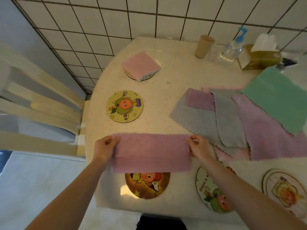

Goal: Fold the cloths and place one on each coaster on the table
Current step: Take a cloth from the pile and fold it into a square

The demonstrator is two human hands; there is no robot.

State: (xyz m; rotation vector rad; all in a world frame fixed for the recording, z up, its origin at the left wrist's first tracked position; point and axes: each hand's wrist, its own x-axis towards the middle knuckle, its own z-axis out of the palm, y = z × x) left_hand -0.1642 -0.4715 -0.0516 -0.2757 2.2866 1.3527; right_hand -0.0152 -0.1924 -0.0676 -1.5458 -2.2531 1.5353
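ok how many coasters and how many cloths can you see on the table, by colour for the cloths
Coasters: 5, one under the folded pink cloth, four bare
Purple cloths: 3
Pink cloths: 2, the second under the pile
Grey cloths: 2
Green cloths: 1
Total: 13

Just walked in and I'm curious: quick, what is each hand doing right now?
Left hand: pinches the left end of the folded purple cloth.
Right hand: pinches the right end of the same cloth.
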